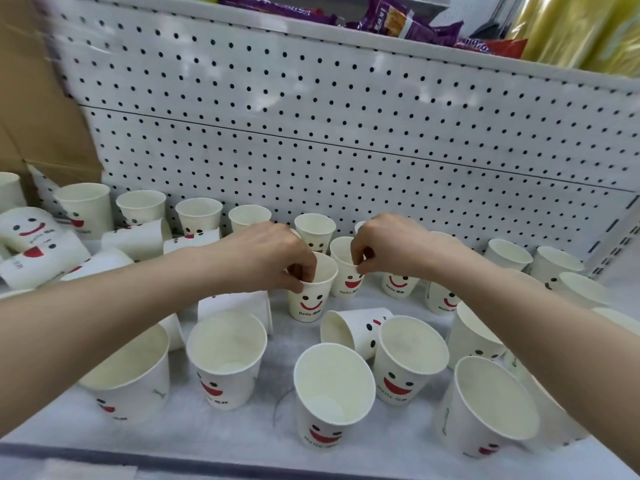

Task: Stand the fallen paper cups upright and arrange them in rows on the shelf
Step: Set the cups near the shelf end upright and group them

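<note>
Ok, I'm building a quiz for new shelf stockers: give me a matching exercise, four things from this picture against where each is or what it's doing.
1. left hand
2. right hand
3. purple snack packets
4. cardboard box

A. on the upper shelf
B. fingers pinch the rim of the nearer centre paper cup
C. beside the pegboard, far left
D. fingers pinch the rim of the farther centre paper cup

Pairs: 1-B, 2-D, 3-A, 4-C.
</note>
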